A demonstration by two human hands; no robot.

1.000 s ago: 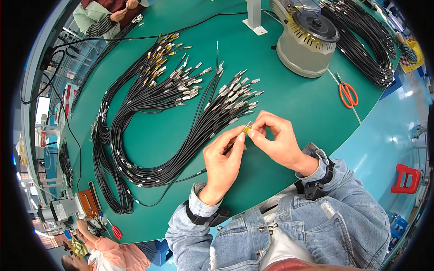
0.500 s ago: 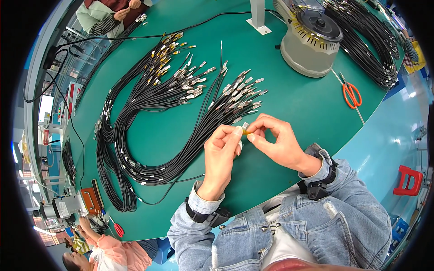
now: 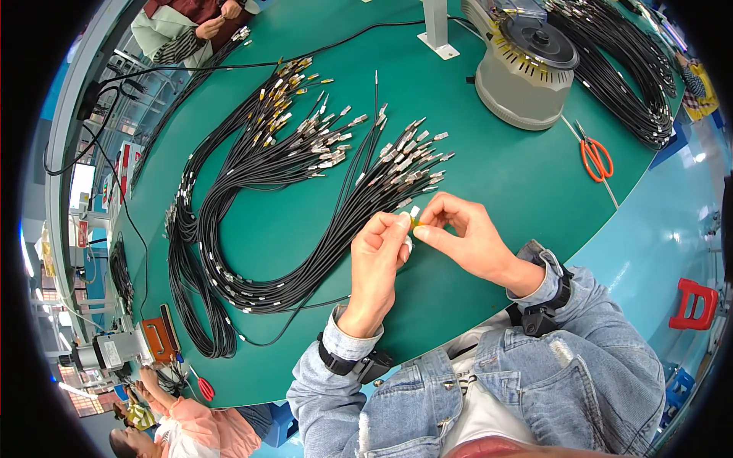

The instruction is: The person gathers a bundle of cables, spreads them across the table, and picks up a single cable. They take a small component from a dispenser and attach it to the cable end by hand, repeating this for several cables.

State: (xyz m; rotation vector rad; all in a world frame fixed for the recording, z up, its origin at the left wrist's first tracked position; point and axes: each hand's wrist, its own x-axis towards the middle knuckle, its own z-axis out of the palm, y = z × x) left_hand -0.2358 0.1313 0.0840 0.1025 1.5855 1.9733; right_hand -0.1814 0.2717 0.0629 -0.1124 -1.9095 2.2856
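Head view. Both grips pinched narrow on one small yellow piece [image 3: 416, 222] at a cable tip: left hand [image 3: 379, 252] steadying, right hand [image 3: 466, 237] working it, just above green tabletop [image 3: 496, 175], beside cable bundle [image 3: 305, 221]. Best done with fingertips close to the tip, cable kept straight. Scissors [image 3: 596, 159], tape dispenser [image 3: 527, 72] well apart.

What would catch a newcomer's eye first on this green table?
The big loops of black cables with metal ends, fanned across the table's middle. Just below them, the left hand and right hand pinch a small yellow piece together. Orange scissors lie at right beside a grey round machine.
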